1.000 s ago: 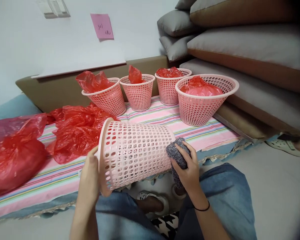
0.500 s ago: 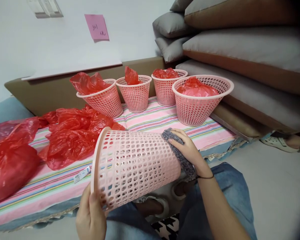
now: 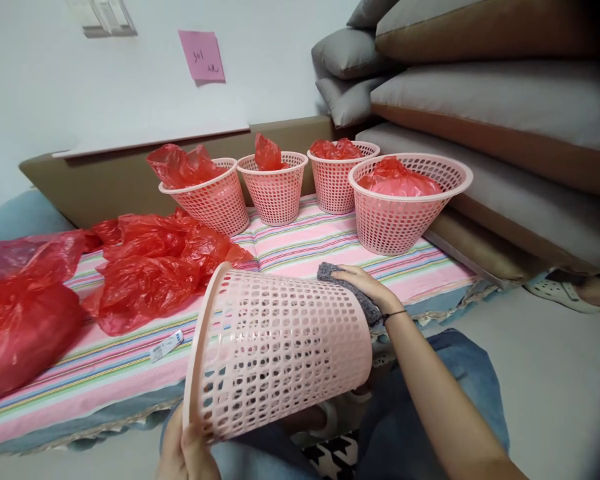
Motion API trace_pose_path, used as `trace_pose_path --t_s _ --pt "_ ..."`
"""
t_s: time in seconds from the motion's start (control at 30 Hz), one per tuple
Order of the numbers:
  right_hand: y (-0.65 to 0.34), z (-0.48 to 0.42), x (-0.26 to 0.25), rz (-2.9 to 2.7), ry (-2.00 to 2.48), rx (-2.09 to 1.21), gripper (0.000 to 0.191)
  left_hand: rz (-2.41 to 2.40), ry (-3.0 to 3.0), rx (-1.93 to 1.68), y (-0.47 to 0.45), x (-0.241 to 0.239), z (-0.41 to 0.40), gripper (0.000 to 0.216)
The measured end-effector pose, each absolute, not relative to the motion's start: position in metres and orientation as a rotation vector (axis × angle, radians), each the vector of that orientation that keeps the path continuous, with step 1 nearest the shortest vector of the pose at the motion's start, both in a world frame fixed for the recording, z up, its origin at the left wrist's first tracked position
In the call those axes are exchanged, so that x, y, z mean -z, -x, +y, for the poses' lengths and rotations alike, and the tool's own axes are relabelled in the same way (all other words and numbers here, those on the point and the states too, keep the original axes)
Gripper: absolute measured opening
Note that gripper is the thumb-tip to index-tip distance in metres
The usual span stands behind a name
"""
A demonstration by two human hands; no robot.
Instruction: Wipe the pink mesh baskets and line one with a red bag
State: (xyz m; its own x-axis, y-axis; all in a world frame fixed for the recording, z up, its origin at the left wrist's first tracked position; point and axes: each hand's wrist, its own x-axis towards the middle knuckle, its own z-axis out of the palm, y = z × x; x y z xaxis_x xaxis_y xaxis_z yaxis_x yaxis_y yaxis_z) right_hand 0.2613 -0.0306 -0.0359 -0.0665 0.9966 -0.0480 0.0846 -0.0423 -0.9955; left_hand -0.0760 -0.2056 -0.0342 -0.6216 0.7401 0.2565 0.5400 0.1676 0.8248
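A pink perforated plastic wastebasket [image 3: 285, 347] lies on its side in the air above my lap, its mouth to the left. My left hand [image 3: 187, 443] grips its rim at the lower left, thumb outside. A dark grey cloth [image 3: 353, 287] is under my right hand [image 3: 363, 283], which presses it against the far upper side of the wastebasket near the base. Some of the right fingers are hidden by the cloth and the basket.
Several pink baskets [image 3: 279, 193] with red plastic bags inside stand along the back of the striped cover [image 3: 300, 243]. Loose red bags [image 3: 150, 280] and a small white label [image 3: 166, 346] lie at left. Stacked cushions [image 3: 490, 100] rise at right; a person's shoe [image 3: 563, 295] shows below.
My right hand and the cloth have slid over to the far side of the wastebasket's base end. The wastebasket has turned slightly and sits a little lower.
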Motion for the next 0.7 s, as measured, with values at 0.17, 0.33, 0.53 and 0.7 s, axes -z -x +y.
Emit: trace_pose_path --t_s 0.17,0.33,0.53,0.7 --pt "-0.263 -0.081 0.033 -1.335 1.195 -0.826 0.04 2.232 -1.411 -1.361 0.075 0.001 -0.173 0.048" --pt "-0.231 -0.123 0.044 -1.284 1.208 -0.39 0.037 2.093 -1.378 -1.47 0.067 -0.023 -0.141 0.04" --pt "-0.194 -0.134 0.054 -1.255 1.243 -0.13 0.045 2.001 -0.999 -1.75 0.064 -0.042 -0.121 0.033" --pt "-0.171 -0.133 0.049 -1.249 1.195 0.064 0.056 1.775 -0.576 -1.988 0.069 -0.037 -0.112 0.029"
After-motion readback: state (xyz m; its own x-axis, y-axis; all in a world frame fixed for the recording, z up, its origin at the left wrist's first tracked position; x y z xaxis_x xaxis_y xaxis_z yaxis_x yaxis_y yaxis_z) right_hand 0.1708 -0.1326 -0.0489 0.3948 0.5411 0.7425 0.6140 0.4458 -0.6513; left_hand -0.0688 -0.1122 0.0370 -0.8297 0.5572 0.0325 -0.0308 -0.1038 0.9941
